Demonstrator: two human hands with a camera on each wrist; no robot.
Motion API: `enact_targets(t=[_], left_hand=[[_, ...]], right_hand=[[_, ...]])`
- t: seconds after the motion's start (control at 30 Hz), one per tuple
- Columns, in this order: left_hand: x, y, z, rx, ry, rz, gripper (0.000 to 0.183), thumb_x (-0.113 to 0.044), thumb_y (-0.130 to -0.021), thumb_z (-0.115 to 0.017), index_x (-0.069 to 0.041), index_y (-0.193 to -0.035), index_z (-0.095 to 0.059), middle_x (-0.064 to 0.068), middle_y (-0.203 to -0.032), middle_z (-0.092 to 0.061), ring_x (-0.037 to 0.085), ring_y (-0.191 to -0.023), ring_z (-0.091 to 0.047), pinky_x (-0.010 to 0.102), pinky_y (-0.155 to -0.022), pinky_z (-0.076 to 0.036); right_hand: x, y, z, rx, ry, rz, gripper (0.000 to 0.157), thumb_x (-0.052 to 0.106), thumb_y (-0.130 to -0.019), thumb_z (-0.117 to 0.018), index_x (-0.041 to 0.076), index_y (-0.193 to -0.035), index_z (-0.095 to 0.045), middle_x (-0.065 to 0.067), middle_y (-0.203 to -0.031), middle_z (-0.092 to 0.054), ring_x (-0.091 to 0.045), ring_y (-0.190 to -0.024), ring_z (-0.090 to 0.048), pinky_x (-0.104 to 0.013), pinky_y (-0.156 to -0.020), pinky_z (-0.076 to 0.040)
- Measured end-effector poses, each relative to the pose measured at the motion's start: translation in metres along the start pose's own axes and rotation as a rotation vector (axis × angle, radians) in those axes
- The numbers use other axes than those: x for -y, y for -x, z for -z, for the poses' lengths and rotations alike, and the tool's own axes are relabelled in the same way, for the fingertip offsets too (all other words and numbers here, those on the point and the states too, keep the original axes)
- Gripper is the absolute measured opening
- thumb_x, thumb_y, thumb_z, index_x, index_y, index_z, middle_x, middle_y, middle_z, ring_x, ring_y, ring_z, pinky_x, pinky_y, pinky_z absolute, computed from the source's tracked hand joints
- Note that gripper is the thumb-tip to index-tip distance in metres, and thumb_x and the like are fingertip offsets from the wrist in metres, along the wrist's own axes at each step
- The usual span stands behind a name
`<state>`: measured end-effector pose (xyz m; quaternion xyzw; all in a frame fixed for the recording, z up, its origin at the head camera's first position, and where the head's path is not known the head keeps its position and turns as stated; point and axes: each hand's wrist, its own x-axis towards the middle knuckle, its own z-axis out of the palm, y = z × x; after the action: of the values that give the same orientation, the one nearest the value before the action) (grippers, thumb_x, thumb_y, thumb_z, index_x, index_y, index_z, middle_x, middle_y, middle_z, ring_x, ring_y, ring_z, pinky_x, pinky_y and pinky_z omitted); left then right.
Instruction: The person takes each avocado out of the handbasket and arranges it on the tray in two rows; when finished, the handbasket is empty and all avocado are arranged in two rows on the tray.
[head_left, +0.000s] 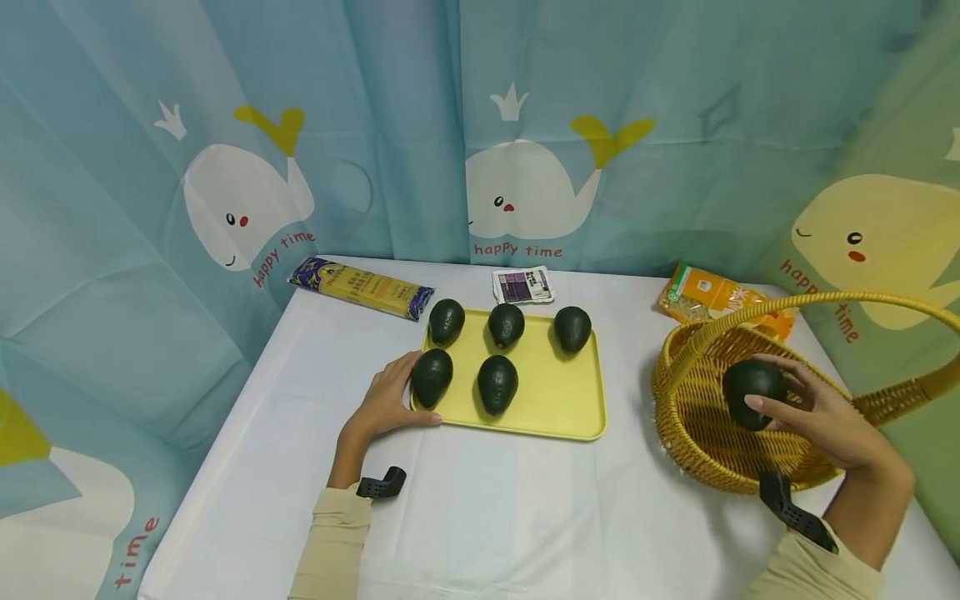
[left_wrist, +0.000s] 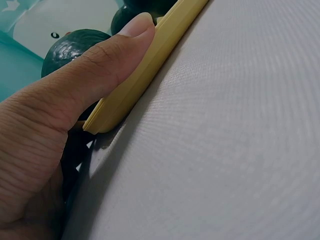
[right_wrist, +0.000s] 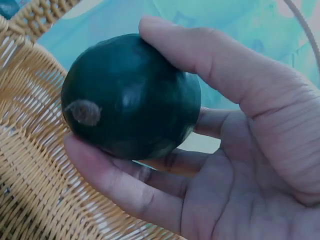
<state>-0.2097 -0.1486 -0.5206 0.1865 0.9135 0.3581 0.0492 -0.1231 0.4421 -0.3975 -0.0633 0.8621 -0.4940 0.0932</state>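
In the head view, my right hand [head_left: 832,421] holds a dark green avocado [head_left: 752,392] over the opening of a wicker basket [head_left: 686,446]. Thumb and fingers wrap the fruit in the right wrist view, where its stem scar faces the camera. On the left, my left hand [head_left: 390,398] rests at the near left corner of a yellow tray [head_left: 555,392]. Its thumb [left_wrist: 107,62] lies straight along the tray's front rim; its other fingers, partly hidden, lie along the left side beside an avocado [head_left: 432,377]. Several avocados sit on the tray, including one [head_left: 498,384] near its middle.
A yellow-and-blue long packet [head_left: 363,287] lies behind the tray's left, and a small white-and-purple packet [head_left: 522,286] behind its middle. An orange bag [head_left: 712,296] lies behind the basket, whose tall handle [head_left: 810,300] arches above it. A whale-print curtain [head_left: 420,167] encloses the white table.
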Motion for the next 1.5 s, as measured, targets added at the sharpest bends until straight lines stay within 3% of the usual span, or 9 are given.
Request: enact_targets(t=[0.27, 0.37, 0.53, 0.63, 0.9, 1.23, 1.5], left_hand=[[0.0, 0.0, 0.0, -0.001, -0.001, -0.011, 0.119, -0.059, -0.063, -0.083, -0.015, -0.156, -0.025, 0.012, -0.161, -0.026, 0.035, -0.148, -0.021, 0.062, -0.117, -0.018], [0.0, 0.0, 0.001, -0.002, -0.004, -0.016, 0.118, -0.059, -0.063, -0.083, -0.014, -0.156, -0.025, 0.013, -0.161, -0.026, 0.035, -0.148, -0.022, 0.062, -0.116, -0.019], [0.001, 0.001, 0.001, -0.004, -0.006, -0.015, 0.119, -0.059, -0.063, -0.083, -0.013, -0.156, -0.024, 0.014, -0.161, -0.026, 0.036, -0.148, -0.022, 0.062, -0.116, -0.019], [0.0, 0.001, 0.001, 0.001, 0.0, -0.01, 0.119, -0.059, -0.063, -0.083, -0.013, -0.156, -0.024, 0.014, -0.161, -0.026, 0.036, -0.148, -0.021, 0.062, -0.116, -0.018], [-0.002, 0.002, 0.001, 0.0, 0.003, -0.01, 0.119, -0.058, -0.063, -0.083, -0.013, -0.156, -0.024, 0.014, -0.161, -0.026, 0.036, -0.148, -0.021, 0.062, -0.117, -0.017], [-0.004, 0.002, 0.001, -0.008, 0.013, -0.009, 0.118, -0.056, -0.063, -0.083, -0.013, -0.156, -0.026, 0.013, -0.161, -0.026, 0.036, -0.148, -0.021, 0.062, -0.117, -0.017], [-0.003, 0.001, 0.001, -0.005, 0.008, -0.015, 0.118, -0.056, -0.063, -0.084, -0.013, -0.156, -0.025, 0.013, -0.161, -0.026, 0.035, -0.148, -0.021, 0.062, -0.117, -0.017]], right_hand=[[0.021, 0.009, -0.007, -0.001, 0.125, 0.05, 0.064, 0.002, -0.099, -0.051, 0.025, -0.152, -0.023, 0.022, -0.12, -0.051, 0.001, -0.096, -0.063, -0.029, -0.069, -0.054], [0.029, 0.011, -0.012, 0.008, 0.147, 0.091, 0.067, -0.002, -0.097, -0.053, 0.018, -0.153, -0.024, 0.021, -0.125, -0.047, 0.002, -0.099, -0.064, -0.028, -0.07, -0.056], [0.041, 0.012, -0.019, 0.059, 0.081, 0.18, 0.069, -0.012, -0.093, -0.053, 0.011, -0.152, -0.025, 0.015, -0.135, -0.04, -0.001, -0.101, -0.066, -0.03, -0.071, -0.059], [0.047, 0.012, -0.023, 0.103, 0.028, 0.219, 0.071, -0.016, -0.091, -0.051, 0.01, -0.152, -0.025, 0.012, -0.134, -0.044, -0.005, -0.101, -0.067, -0.031, -0.07, -0.06], [0.054, 0.007, -0.036, 0.188, -0.089, 0.255, 0.069, -0.021, -0.088, -0.051, -0.002, -0.149, -0.023, 0.001, -0.133, -0.047, -0.011, -0.104, -0.067, -0.033, -0.073, -0.06], [0.06, -0.007, -0.057, 0.302, -0.092, 0.353, 0.07, -0.021, -0.085, -0.056, -0.007, -0.146, -0.025, -0.003, -0.137, -0.046, -0.008, -0.112, -0.061, -0.031, -0.079, -0.059], [0.071, -0.018, -0.074, 0.336, -0.057, 0.369, 0.068, -0.015, -0.086, -0.061, -0.004, -0.146, -0.03, 0.002, -0.141, -0.042, -0.004, -0.114, -0.058, -0.033, -0.075, -0.06]])
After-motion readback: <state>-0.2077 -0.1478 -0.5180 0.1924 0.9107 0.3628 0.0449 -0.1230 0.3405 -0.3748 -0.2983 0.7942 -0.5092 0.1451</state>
